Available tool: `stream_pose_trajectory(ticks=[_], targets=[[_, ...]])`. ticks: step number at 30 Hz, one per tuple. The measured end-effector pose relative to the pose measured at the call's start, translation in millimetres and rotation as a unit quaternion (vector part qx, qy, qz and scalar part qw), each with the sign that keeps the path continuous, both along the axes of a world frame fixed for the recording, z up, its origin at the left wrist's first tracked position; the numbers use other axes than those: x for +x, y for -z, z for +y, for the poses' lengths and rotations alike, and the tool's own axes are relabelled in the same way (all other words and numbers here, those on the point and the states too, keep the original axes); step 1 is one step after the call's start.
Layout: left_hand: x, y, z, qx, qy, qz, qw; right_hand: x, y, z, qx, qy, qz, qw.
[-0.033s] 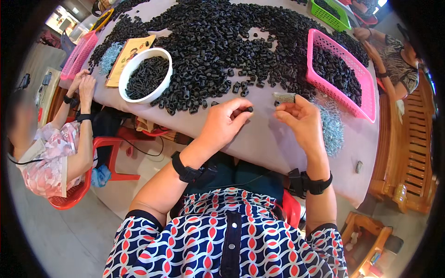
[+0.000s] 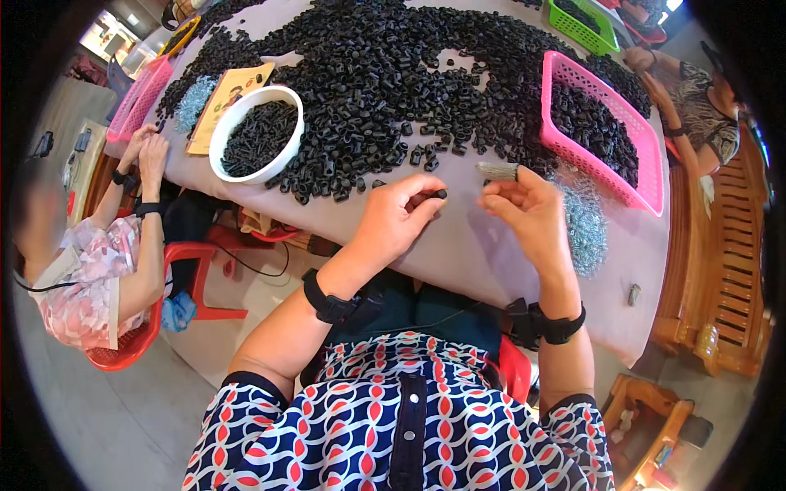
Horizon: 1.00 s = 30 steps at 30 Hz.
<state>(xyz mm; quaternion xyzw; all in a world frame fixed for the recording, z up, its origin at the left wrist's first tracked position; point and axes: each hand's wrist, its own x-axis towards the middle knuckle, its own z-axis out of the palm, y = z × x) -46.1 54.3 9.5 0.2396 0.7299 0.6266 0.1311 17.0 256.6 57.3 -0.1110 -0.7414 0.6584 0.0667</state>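
My left hand [image 2: 397,214] is closed, pinching a small black plastic piece [image 2: 440,194] between thumb and forefinger above the near edge of the table. To its right, my right hand [image 2: 530,214] is raised with thumb and fingers pinched together; anything between the tips is too small to make out. A greyish ribbed sleeve [image 2: 497,171] seems to cover its index finger. Beside that hand lies a heap of clear bluish small parts [image 2: 585,225]. A wide pile of black plastic pieces [image 2: 368,90] spreads beyond both hands.
A white bowl [image 2: 298,123] holds thin black parts at the left. At the right stands a pink basket [image 2: 649,196] of black pieces; a green basket [image 2: 610,41] is farther back. One co-worker's hands [image 2: 147,151] are at the left edge, another person [image 2: 712,114] sits far right.
My right hand has shifted slightly left, its sleeved finger with it. My left hand stays in place with the black piece.
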Motion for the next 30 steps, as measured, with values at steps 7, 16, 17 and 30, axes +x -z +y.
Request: stream_pose_trajectory(ticks=[7,16,17,30], targets=[[7,-17,-1,0.098,0.039,-0.143,0.984,-12,-3,-36,0.072,-0.001,0.085,0.994],[-1,-16,-5,0.15,-0.01,-0.177,0.973,-6,-1,-37,-0.058,-0.03,0.038,0.997],[0,-15,-6,0.149,-0.01,-0.176,0.973,-6,-1,-38,-0.058,-0.03,0.038,0.997],[6,-16,-9,0.236,0.008,-0.282,0.93,-2,-4,-47,-0.05,-0.031,0.069,0.996]])
